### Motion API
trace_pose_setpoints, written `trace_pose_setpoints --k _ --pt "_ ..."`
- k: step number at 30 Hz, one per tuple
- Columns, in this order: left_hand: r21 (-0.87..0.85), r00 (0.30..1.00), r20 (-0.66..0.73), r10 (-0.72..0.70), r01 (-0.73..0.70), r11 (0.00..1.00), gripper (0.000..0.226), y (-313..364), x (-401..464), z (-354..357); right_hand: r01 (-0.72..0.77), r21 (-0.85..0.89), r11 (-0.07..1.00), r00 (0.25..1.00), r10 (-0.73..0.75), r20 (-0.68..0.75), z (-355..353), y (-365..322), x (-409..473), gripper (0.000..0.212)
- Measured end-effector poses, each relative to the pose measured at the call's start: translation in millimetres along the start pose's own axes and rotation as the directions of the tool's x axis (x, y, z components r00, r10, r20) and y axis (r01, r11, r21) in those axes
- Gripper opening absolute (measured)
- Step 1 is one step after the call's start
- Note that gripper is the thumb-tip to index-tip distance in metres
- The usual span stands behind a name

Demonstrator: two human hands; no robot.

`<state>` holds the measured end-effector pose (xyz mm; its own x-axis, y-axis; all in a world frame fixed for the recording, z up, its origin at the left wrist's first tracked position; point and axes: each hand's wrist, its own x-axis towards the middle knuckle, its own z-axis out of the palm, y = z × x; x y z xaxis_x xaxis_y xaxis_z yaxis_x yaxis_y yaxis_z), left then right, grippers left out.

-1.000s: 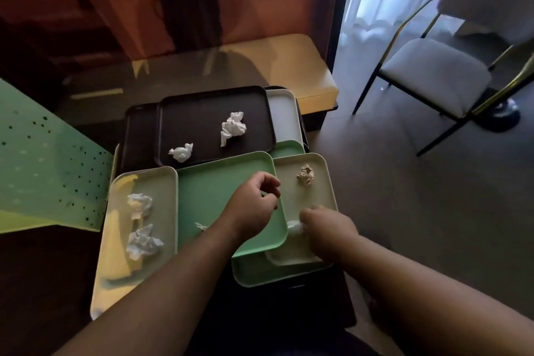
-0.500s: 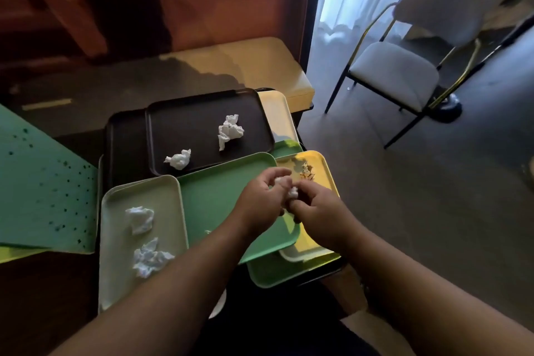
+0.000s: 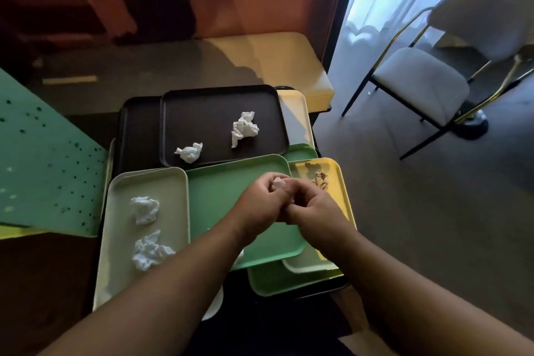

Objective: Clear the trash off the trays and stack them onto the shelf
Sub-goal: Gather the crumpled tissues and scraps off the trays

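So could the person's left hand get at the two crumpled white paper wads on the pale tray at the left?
Probably yes. The two crumpled white paper wads lie uncovered on the pale tray, beside the left forearm. But the left hand is pressed against the right hand around a small white scrap, so it isn't free.

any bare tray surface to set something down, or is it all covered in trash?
Free: the green tray left of the hands, and the dark tray behind its two tissue wads. Crowded: the pale tray holds two wads; the left hand and right hand meet beside the yellow tray with its brown scrap.
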<state>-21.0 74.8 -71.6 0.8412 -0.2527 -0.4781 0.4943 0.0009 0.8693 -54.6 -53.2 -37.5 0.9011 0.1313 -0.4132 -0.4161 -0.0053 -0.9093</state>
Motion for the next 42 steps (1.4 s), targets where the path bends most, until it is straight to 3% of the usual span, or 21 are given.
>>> trace_pose_setpoints --k 2,3,5,6,10,13,15,19,21,24,26,29,36,38,40,42 --pt "0.043 0.998 -0.042 0.040 -0.038 0.998 0.015 0 4 1 0.006 -0.044 0.999 1.000 -0.005 0.019 -4 -1 9 0.037" --pt "0.043 0.996 -0.081 0.033 -0.029 0.999 0.015 1 7 1 0.028 -0.185 0.982 0.997 -0.040 -0.061 -12 2 17 0.037" --pt "0.015 0.989 -0.148 -0.006 0.009 1.000 0.021 3 13 0 -0.008 -0.594 0.805 0.956 -0.168 -0.240 -35 13 33 0.036" --pt "0.011 0.986 -0.167 -0.023 0.025 1.000 0.024 3 15 0 -0.061 -0.718 0.693 0.942 -0.198 -0.271 -47 19 41 0.039" --pt "0.146 0.968 -0.249 -0.030 0.068 0.987 0.025 -6 23 -2 -0.217 -0.897 0.385 0.962 -0.072 -0.264 -80 40 63 0.051" --pt "0.246 0.935 -0.351 0.047 0.044 0.968 0.014 -7 24 -3 -0.174 -0.950 0.259 0.975 -0.093 -0.204 -90 55 72 0.028" --pt "0.243 0.934 -0.350 0.076 0.012 0.970 0.019 -7 25 -5 -0.123 -0.952 0.279 0.972 -0.162 -0.173 -85 55 77 0.013" --pt "0.049 0.955 -0.298 -0.009 0.025 0.998 0.022 -1 25 -10 0.180 -0.815 0.551 0.915 -0.397 -0.067 -44 27 77 0.007" --pt "-0.046 0.961 -0.263 -0.080 0.070 0.996 0.035 4 26 -12 0.285 -0.653 0.702 0.933 -0.360 0.020 -13 11 72 0.012" --pt "-0.141 0.955 -0.287 -0.074 0.035 0.989 0.033 9 29 -22 0.194 -0.393 0.899 0.980 -0.191 0.048 21 3 73 0.028" --pt "-0.093 0.927 -0.373 -0.032 -0.003 0.996 0.028 12 32 -35 0.244 -0.487 0.838 0.969 -0.229 0.091 32 2 84 0.036" --pt "-0.064 0.891 -0.455 -0.018 -0.012 0.998 0.023 10 37 -60 0.328 -0.776 0.539 0.941 -0.255 0.221 41 -2 115 0.049" --pt "0.003 0.836 -0.549 0.009 -0.009 1.000 0.030 0 41 -104 0.029 -0.979 0.200 1.000 -0.011 0.027 49 -11 195 0.058" --pt "0.041 0.825 -0.564 0.033 -0.012 0.999 0.030 -3 41 -111 0.012 -0.987 0.162 0.996 0.087 0.026 49 -5 209 0.054" --pt "0.062 0.820 -0.569 0.068 -0.040 0.997 0.027 -5 41 -119 0.017 -0.985 0.173 0.996 0.089 0.033 51 -4 210 0.053" --pt "0.078 0.828 -0.550 0.109 -0.079 0.994 0.015 -6 41 -125 0.072 -0.949 0.306 0.997 -0.036 0.064 59 -9 196 0.049"
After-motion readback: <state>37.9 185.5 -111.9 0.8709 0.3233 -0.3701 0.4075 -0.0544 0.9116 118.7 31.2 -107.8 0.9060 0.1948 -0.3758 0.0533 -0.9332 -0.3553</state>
